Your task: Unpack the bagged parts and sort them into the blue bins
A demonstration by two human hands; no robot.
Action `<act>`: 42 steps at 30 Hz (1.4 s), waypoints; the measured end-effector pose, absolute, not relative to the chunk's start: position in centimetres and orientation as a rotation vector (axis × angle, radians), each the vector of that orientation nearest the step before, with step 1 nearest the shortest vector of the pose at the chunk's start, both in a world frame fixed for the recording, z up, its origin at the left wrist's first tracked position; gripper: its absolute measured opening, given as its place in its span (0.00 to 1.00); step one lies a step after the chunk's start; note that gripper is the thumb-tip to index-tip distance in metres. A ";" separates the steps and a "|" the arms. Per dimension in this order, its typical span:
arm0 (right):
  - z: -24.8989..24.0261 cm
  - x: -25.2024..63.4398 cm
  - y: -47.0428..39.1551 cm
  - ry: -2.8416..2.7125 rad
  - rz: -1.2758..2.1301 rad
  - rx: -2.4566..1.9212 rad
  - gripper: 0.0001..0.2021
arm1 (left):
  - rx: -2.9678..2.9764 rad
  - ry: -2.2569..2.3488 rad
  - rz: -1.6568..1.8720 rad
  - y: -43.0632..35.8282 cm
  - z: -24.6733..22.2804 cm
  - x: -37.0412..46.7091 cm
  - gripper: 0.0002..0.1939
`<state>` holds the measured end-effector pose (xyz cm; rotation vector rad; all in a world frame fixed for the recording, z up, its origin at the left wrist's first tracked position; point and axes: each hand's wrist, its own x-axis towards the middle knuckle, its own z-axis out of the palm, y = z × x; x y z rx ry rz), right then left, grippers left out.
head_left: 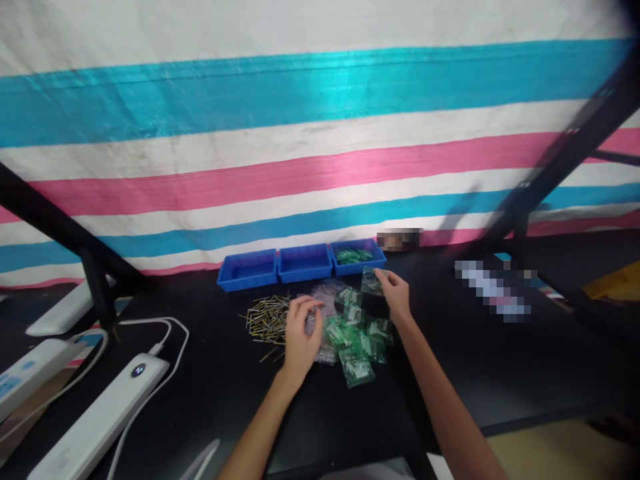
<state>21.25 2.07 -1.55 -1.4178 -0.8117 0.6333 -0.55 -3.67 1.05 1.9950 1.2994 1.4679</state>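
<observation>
My right hand (397, 295) pinches the top edge of a small green plastic bag (371, 283) just in front of the right blue tray. My left hand (303, 328) is over the clear plastic bags (327, 297), its fingers curved and thumb apart, with nothing visible in it. Left of that hand lies a loose pile of thin gold and silver metal rods, screw-like in shape (267, 317). Between my hands several green plastic bags (356, 340) are heaped on the black table; small pieces inside them are too small to make out.
Three blue trays stand in a row at the back: left (247, 269), middle (305, 262) and right (356, 268), the right one with green bags inside. White power strips (100, 423) and cables lie at left. Black frame bars (550, 153) rise on both sides before a striped sheet (320, 160).
</observation>
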 end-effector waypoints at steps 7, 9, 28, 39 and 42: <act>-0.9 22.3 2.1 -0.705 0.704 -1.412 0.20 | 2.014 1.287 1.442 -4.0 1.3 -0.4 0.09; -0.6 22.2 2.0 -0.702 0.730 -1.408 0.20 | 2.019 1.279 1.426 -4.1 1.3 -0.4 0.09; -0.2 22.2 2.1 -0.627 0.920 -1.253 0.20 | 2.042 1.246 1.271 -4.9 1.2 0.4 0.10; -0.4 22.2 1.9 -0.764 0.943 -1.319 0.23 | 2.015 1.257 1.327 -4.5 1.0 0.0 0.09; -0.5 22.2 1.9 -0.788 0.859 -1.395 0.21 | 2.023 1.262 1.320 -4.4 1.0 0.0 0.09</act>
